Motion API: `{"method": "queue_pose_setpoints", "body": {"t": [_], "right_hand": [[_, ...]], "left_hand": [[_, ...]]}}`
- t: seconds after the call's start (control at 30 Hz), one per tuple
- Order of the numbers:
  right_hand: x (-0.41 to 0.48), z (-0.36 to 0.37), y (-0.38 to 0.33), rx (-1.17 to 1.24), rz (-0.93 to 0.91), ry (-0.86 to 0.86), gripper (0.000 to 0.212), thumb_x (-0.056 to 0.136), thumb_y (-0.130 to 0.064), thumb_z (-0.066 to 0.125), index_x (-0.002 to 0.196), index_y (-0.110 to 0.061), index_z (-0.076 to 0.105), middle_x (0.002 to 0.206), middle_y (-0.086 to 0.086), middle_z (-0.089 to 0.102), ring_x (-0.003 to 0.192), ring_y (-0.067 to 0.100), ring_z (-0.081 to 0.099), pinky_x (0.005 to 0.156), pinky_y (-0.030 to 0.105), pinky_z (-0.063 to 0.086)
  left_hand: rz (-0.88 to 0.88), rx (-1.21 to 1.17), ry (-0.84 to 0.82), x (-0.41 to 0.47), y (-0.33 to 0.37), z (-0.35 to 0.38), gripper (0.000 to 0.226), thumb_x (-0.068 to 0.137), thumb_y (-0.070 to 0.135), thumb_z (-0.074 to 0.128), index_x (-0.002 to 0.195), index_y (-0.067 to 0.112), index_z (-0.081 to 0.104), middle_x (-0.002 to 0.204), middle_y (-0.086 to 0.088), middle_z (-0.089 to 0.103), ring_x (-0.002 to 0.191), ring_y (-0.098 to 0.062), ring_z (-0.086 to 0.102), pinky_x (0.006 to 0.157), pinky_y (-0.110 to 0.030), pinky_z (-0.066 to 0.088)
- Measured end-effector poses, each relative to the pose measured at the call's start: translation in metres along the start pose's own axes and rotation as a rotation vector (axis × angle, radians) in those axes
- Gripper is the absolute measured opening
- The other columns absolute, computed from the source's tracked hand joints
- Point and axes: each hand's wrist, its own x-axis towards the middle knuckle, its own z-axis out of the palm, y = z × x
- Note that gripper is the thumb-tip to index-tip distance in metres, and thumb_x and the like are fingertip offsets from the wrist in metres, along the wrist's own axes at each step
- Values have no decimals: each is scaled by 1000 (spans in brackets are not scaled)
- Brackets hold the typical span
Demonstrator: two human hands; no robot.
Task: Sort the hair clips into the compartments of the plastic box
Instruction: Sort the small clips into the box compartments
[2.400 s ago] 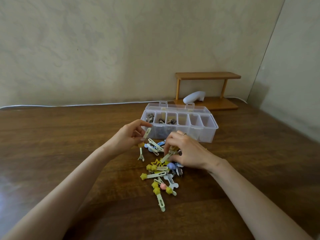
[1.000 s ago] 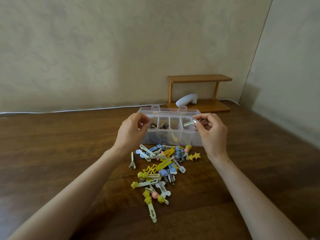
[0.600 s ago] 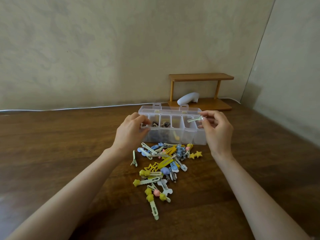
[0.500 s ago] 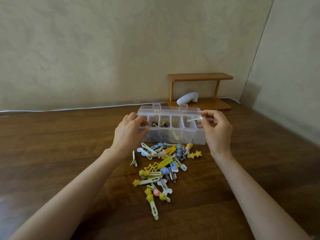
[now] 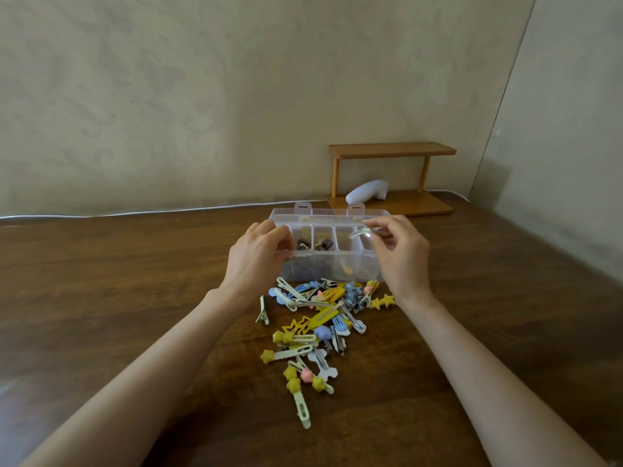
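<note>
Nearest, two bare forearms reach forward over the wooden surface (image 5: pixel 118 281). Between them lies the loose pile of hair clips (image 5: pixel 313 318), yellow, blue, pale green and pink, with one small pale clip (image 5: pixel 262 311) just apart on its left. A couple of seconds ago both hands were down in that pile; now both are up at the plastic box (image 5: pixel 323 267), which stands just behind it. Since half a second ago almost nothing has changed except that the silver clip (image 5: pixel 360 233) has drifted a little leftward. The left grip (image 5: pixel 256 261) is curled round the box's left end, thumb on the front rim, wrist low. The right grip (image 5: pixel 401 257) is raised and pinches the silver clip between thumb and fingertips above the middle compartments; which one it is over cannot be told. Dark clips (image 5: pixel 303 245) lie in the two left compartments. Beyond, a wooden shelf (image 5: pixel 392 150) shelters a white object (image 5: pixel 365 193), and a white cable (image 5: pixel 135 213) runs along the wall.
</note>
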Motion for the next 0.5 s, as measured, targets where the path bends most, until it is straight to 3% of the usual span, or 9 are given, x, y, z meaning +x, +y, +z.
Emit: {"method": "queue_pose_setpoints", "body": {"t": [0.1, 0.17, 0.3, 0.5], "right_hand": [[3, 4, 0, -78, -43, -130, 29, 84, 3, 62, 110, -9, 67, 110, 4, 67, 103, 7, 59, 94, 15, 45], [4, 0, 0, -92, -53, -103, 30, 85, 5, 60, 111, -9, 67, 111, 3, 67, 106, 9, 59, 97, 21, 45], [3, -18, 1, -54, 21, -5, 26, 87, 3, 57, 108, -8, 66, 106, 0, 65, 88, -2, 56, 79, 2, 43], [4, -24, 5, -34, 130, -15, 21, 89, -3, 57, 107, -10, 67, 108, 1, 67, 92, 6, 58, 70, 0, 43]], "left_hand": [[-8, 11, 10, -1, -1, 1, 9, 83, 18, 66, 90, 14, 62, 92, -2, 58, 80, -13, 43, 50, -16, 24], [-20, 10, 19, -2, -2, 1, 10, 84, 19, 66, 92, 15, 62, 92, -3, 57, 80, -13, 42, 50, -17, 24], [-22, -4, 16, -2, -4, 2, 13, 84, 23, 65, 93, 15, 61, 92, -1, 55, 81, -12, 42, 51, -16, 25], [-14, -31, 1, -2, -4, 1, 16, 84, 26, 65, 95, 15, 61, 94, 1, 52, 83, -11, 44, 54, -15, 28]]}}
